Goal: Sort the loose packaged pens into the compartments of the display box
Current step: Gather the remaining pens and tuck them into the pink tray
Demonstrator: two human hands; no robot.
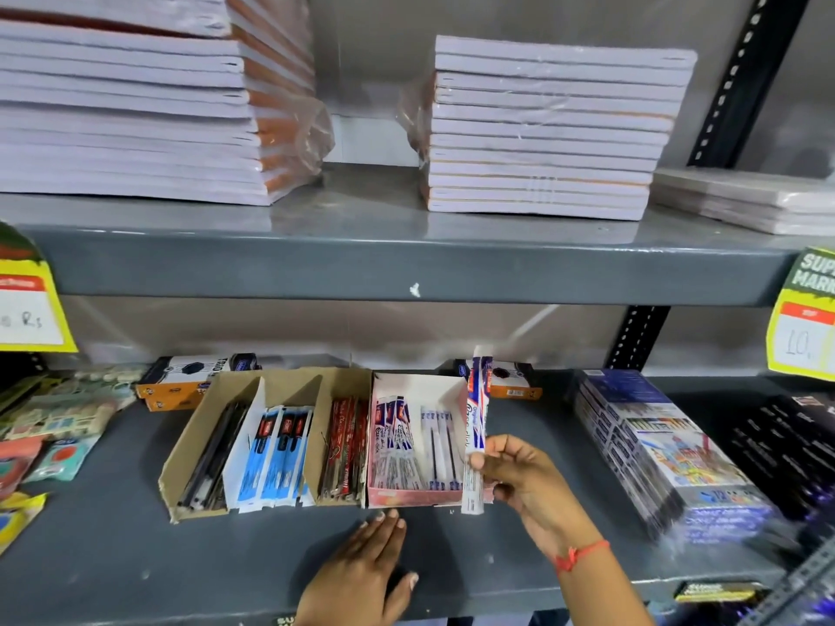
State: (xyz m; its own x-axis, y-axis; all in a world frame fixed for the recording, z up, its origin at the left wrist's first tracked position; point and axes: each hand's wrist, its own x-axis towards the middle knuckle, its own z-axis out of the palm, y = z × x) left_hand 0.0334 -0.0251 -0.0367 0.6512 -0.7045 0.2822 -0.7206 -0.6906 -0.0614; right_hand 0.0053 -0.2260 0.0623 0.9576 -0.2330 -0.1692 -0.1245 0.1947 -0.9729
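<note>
A brown cardboard display box (180,449) lies on the lower grey shelf. Its compartments hold dark pens, blue-packaged pens (278,454) and red-packaged pens (345,449). Against its right side sits a pink-white box (409,497) holding white-and-blue packaged pens. My right hand (519,476) holds a white, blue and red packaged pen (476,422) upright by its lower part, at the right edge of the pink-white box. My left hand (361,567) rests flat on the shelf, fingers together, fingertips just in front of that box.
Orange-and-black boxes (176,381) stand behind the display box. A stack of colourful boxes (655,445) lies to the right, with black boxes beyond. Loose packets (63,417) lie at the left. The shelf above carries notebook stacks (542,128). Yellow price tags (804,318) hang from its edge.
</note>
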